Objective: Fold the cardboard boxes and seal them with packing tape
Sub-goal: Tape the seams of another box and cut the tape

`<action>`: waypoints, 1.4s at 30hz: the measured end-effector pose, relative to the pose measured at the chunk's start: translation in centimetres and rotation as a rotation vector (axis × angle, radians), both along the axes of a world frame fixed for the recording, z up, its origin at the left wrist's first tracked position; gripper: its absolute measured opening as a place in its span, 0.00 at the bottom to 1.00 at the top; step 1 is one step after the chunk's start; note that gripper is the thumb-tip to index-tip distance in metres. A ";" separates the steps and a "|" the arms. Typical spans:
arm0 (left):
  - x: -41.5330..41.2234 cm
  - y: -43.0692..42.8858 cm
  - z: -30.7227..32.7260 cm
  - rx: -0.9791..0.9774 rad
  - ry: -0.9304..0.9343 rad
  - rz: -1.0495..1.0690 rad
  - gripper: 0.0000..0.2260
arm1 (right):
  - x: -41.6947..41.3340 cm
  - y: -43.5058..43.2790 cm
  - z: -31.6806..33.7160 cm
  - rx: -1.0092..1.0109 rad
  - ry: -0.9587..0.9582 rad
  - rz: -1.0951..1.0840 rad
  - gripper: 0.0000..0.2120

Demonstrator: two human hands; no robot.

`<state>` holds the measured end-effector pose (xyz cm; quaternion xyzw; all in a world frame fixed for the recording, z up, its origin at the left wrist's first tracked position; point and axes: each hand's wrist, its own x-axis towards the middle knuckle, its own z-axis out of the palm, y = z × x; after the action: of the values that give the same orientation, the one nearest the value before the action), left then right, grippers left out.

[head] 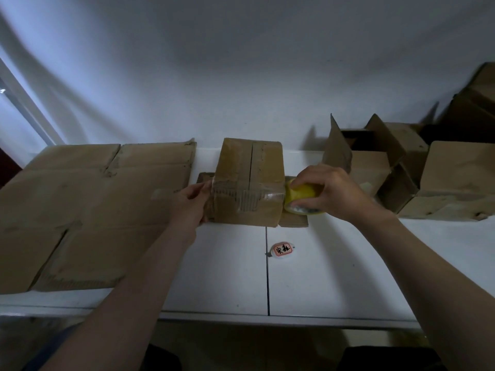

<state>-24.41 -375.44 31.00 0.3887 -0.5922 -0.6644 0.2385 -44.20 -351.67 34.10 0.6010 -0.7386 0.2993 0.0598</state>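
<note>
Flattened brown corrugated cardboard (88, 210) lies at the frame's left on the smooth white table (321, 277). The left hand (191, 202) curls its fingers round the left end of one folded brown cardboard box (249, 180) at centre, glossy clear tape crossing its seam. The right hand (332, 191) grips one yellow-cored roll of packing tape (297, 195) touching the box's right edge. At right stand at least three open brown cartons (375, 170).

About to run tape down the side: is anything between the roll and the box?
Nothing visible. The right hand grips the tape roll right against the right edge of the box, and the left hand holds the opposite side.
</note>
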 end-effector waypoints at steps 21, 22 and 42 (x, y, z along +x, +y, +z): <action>2.1 2.8 1.0 -0.736 -0.229 0.000 0.14 | 0.1 0.7 -0.7 -0.061 -0.015 0.048 0.20; 2.3 2.7 1.2 -0.744 -0.249 -0.031 0.16 | 0.2 0.6 -0.8 -0.063 -0.011 0.045 0.19; -2.2 9.5 1.8 -1.471 -0.463 -0.597 0.33 | 0.7 -0.1 -0.7 -0.062 0.057 0.045 0.17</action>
<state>-26.63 -365.91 32.81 0.0869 -0.9882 -0.0456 0.1174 -43.50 -351.77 33.41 0.6237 -0.7133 0.3059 0.0928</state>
